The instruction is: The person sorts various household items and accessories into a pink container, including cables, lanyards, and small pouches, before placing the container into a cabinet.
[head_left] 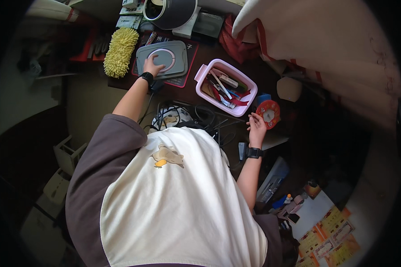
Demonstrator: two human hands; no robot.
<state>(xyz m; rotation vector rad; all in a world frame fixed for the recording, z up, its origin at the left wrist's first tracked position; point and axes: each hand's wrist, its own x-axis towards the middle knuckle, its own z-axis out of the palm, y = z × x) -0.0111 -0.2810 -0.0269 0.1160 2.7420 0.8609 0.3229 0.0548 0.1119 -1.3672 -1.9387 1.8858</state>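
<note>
My left hand (153, 66) rests on a grey lid (177, 55) with a pale ring-shaped handle (173, 62); its fingers are spread over the ring. At the right, my right hand (256, 126) has its fingers drawn together at the near left edge of a red round roll (273, 123) with pale patterns and a light centre. It appears to grip that edge, though the hand partly hides the contact. Between the hands stands a pink plastic basket (202, 71) holding pens, a white stick and red ribbon-like strips.
A yellow shaggy duster (121, 52) lies left of the lid, on the dark desk. Behind are a dark round container (176, 17), boxes and a red cloth (237, 42). Black cables (204, 113) tangle at the desk's near edge. A pale curtain (325, 40) hangs at the right.
</note>
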